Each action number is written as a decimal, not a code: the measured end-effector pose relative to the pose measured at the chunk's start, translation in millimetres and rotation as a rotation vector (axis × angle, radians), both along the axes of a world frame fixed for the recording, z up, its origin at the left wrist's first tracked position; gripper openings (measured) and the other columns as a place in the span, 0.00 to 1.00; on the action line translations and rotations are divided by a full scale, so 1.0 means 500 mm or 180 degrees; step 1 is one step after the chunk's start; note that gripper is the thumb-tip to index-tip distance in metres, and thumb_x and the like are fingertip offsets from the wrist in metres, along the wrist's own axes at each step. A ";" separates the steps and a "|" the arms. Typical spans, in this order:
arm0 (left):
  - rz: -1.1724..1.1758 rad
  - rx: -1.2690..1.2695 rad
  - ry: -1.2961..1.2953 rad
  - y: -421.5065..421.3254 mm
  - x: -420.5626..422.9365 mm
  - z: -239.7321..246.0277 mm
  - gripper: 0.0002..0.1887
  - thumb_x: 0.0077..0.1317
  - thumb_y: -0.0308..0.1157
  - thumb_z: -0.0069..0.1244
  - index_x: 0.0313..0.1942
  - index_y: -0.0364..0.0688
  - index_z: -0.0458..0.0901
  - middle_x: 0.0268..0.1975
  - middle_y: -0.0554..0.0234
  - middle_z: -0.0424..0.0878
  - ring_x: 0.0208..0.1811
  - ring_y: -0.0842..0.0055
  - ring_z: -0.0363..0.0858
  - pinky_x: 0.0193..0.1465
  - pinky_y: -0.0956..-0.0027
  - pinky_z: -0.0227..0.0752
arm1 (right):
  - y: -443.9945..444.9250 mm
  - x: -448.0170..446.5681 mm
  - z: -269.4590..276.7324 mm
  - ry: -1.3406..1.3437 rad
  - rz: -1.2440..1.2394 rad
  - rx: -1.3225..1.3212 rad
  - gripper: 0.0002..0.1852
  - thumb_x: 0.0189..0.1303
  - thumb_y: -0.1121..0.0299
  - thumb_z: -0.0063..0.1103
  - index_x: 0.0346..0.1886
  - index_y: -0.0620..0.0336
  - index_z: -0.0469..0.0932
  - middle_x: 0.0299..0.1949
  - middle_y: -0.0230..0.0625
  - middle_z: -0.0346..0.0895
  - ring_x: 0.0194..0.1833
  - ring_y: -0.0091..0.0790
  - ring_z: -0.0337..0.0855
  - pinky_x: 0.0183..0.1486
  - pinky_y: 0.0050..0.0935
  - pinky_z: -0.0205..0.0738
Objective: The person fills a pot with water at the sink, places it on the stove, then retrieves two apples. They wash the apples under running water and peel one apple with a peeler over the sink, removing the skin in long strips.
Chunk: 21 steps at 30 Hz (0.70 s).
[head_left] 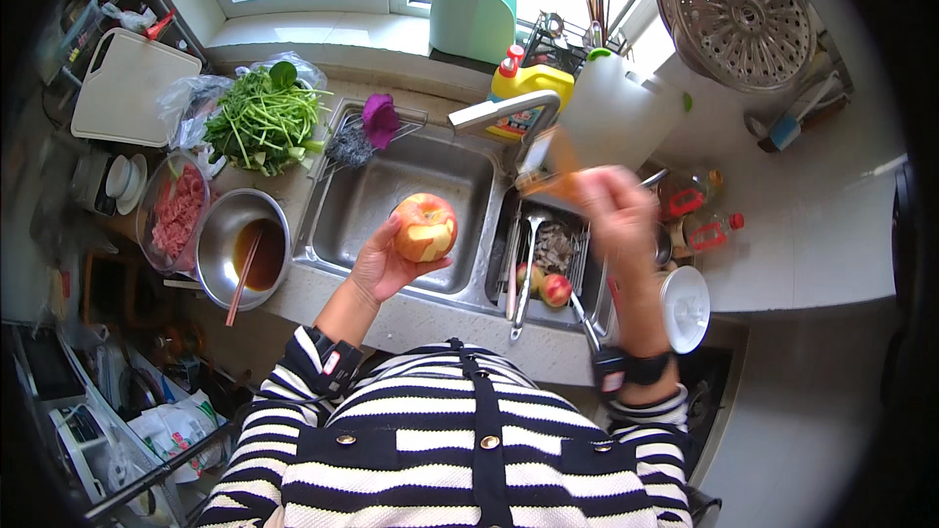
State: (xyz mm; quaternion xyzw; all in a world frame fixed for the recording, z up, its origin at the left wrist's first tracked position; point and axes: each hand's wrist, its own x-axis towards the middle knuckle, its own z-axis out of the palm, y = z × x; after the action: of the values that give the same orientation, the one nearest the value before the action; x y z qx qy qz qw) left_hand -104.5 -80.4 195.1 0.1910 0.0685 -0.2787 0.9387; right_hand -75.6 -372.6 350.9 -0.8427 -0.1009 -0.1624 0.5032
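A red and yellow apple [425,228] rests in my left hand [379,259] over the large sink basin [367,209]. Pale flesh shows on the apple's near side where some skin is off. My right hand [618,202] is raised above the small basin, blurred by motion. It grips an orange-brown peeler [559,174], also blurred, near the faucet [506,108]. Below it, two reddish fruits [555,290], a long-handled metal ladle [529,271] and dark scraps [555,246] lie in the small basin's rack.
On the left counter are a steel bowl [213,264] of brown liquid with chopsticks [244,275], a tub of raw meat [180,213] and leafy greens [268,117]. Behind the sink stand a yellow detergent jug [539,81], a white jug [609,114] and a green knife block [473,18].
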 end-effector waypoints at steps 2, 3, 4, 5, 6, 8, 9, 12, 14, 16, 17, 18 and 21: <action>0.0005 0.0249 -0.0038 0.009 -0.002 0.008 0.38 0.64 0.55 0.57 0.68 0.46 0.65 0.65 0.51 0.74 0.66 0.58 0.74 0.65 0.37 0.70 | 0.111 -0.039 -0.067 0.0528 -0.0128 -0.0420 0.16 0.67 0.59 0.62 0.26 0.59 0.79 0.19 0.34 0.77 0.23 0.29 0.76 0.30 0.28 0.70; 0.0006 0.0290 -0.0133 0.016 -0.004 0.012 0.37 0.64 0.54 0.58 0.67 0.46 0.66 0.64 0.52 0.75 0.64 0.59 0.76 0.63 0.39 0.72 | 0.151 -0.051 -0.088 0.0900 -0.0339 -0.0790 0.20 0.67 0.55 0.61 0.23 0.58 0.77 0.17 0.37 0.76 0.21 0.36 0.77 0.29 0.32 0.69; 0.0021 0.0371 -0.0169 0.021 -0.007 0.015 0.36 0.64 0.53 0.59 0.66 0.47 0.66 0.63 0.53 0.75 0.63 0.60 0.77 0.61 0.40 0.75 | 0.182 -0.056 -0.104 0.0307 -0.0362 -0.1167 0.22 0.67 0.52 0.60 0.21 0.57 0.76 0.17 0.38 0.76 0.22 0.41 0.76 0.30 0.36 0.68; 0.0040 0.0468 -0.0157 0.028 -0.009 0.018 0.35 0.63 0.52 0.60 0.66 0.47 0.67 0.62 0.54 0.76 0.62 0.61 0.78 0.59 0.42 0.77 | 0.208 -0.058 -0.116 0.0102 -0.0526 -0.1702 0.24 0.66 0.49 0.59 0.20 0.56 0.74 0.17 0.40 0.76 0.22 0.46 0.76 0.30 0.40 0.67; 0.0048 0.0577 -0.0267 0.036 -0.011 0.021 0.35 0.63 0.51 0.60 0.64 0.47 0.66 0.60 0.56 0.76 0.60 0.63 0.79 0.54 0.46 0.82 | 0.229 -0.056 -0.125 -0.0180 -0.0567 -0.1965 0.23 0.64 0.48 0.59 0.19 0.54 0.75 0.16 0.37 0.76 0.23 0.44 0.78 0.32 0.43 0.64; 0.0125 0.0940 -0.0499 0.054 -0.018 0.027 0.34 0.63 0.50 0.60 0.63 0.47 0.65 0.59 0.58 0.76 0.59 0.64 0.80 0.52 0.48 0.84 | 0.264 -0.062 -0.141 -0.0694 -0.0648 -0.2317 0.21 0.64 0.51 0.60 0.18 0.52 0.75 0.18 0.35 0.77 0.23 0.41 0.78 0.35 0.41 0.64; 0.0196 0.1156 -0.0520 0.063 -0.021 0.028 0.33 0.64 0.50 0.60 0.63 0.48 0.64 0.59 0.58 0.75 0.58 0.65 0.80 0.51 0.49 0.85 | 0.280 -0.065 -0.149 -0.0880 -0.0673 -0.2523 0.21 0.63 0.51 0.60 0.18 0.52 0.75 0.18 0.34 0.77 0.23 0.40 0.78 0.36 0.41 0.64; 0.0581 0.1560 -0.0658 0.091 -0.032 0.029 0.33 0.62 0.44 0.63 0.61 0.45 0.62 0.56 0.57 0.75 0.54 0.66 0.82 0.43 0.57 0.87 | 0.325 -0.068 -0.187 -0.0972 -0.0719 -0.2476 0.18 0.63 0.56 0.59 0.18 0.51 0.74 0.18 0.32 0.77 0.23 0.39 0.77 0.37 0.41 0.64; 0.0848 0.1970 -0.0836 0.116 -0.029 0.027 0.34 0.60 0.39 0.65 0.60 0.44 0.61 0.53 0.55 0.75 0.51 0.67 0.83 0.39 0.62 0.88 | 0.342 -0.064 -0.225 -0.1055 -0.0762 -0.2434 0.18 0.63 0.58 0.58 0.17 0.51 0.73 0.17 0.31 0.77 0.22 0.38 0.77 0.36 0.42 0.65; 0.0862 0.2362 -0.1041 0.141 -0.024 0.026 0.35 0.57 0.39 0.67 0.59 0.44 0.62 0.51 0.57 0.75 0.47 0.70 0.83 0.35 0.68 0.86 | 0.340 -0.058 -0.273 -0.1015 -0.0832 -0.2474 0.18 0.63 0.57 0.57 0.17 0.50 0.74 0.17 0.31 0.77 0.22 0.38 0.78 0.36 0.42 0.66; 0.0815 0.2603 -0.1006 0.152 -0.022 0.026 0.36 0.56 0.39 0.68 0.59 0.44 0.63 0.50 0.58 0.75 0.46 0.71 0.83 0.33 0.70 0.85 | 0.335 -0.057 -0.299 -0.1038 -0.0876 -0.2544 0.18 0.63 0.57 0.57 0.16 0.49 0.75 0.17 0.31 0.77 0.22 0.38 0.78 0.36 0.42 0.67; 0.0840 0.2507 -0.1126 0.164 -0.022 0.028 0.36 0.55 0.40 0.69 0.58 0.44 0.63 0.50 0.58 0.75 0.46 0.71 0.83 0.33 0.71 0.84 | 0.316 -0.057 -0.320 -0.0836 -0.0880 -0.2893 0.18 0.63 0.55 0.58 0.16 0.48 0.77 0.16 0.33 0.78 0.22 0.38 0.80 0.36 0.42 0.68; 0.0741 0.2510 -0.1178 0.187 -0.015 0.040 0.37 0.54 0.41 0.69 0.58 0.44 0.63 0.50 0.58 0.75 0.45 0.72 0.83 0.31 0.73 0.83 | 0.294 -0.061 -0.368 0.0338 -0.1116 -0.3216 0.19 0.63 0.51 0.57 0.18 0.49 0.80 0.18 0.38 0.80 0.21 0.40 0.81 0.37 0.41 0.67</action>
State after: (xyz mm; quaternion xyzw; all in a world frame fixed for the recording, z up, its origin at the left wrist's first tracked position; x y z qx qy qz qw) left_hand -111.8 13.4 215.1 0.5718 0.0215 -0.0850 0.8157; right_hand -106.4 -225.5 167.0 -0.9912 0.0013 -0.1324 0.0048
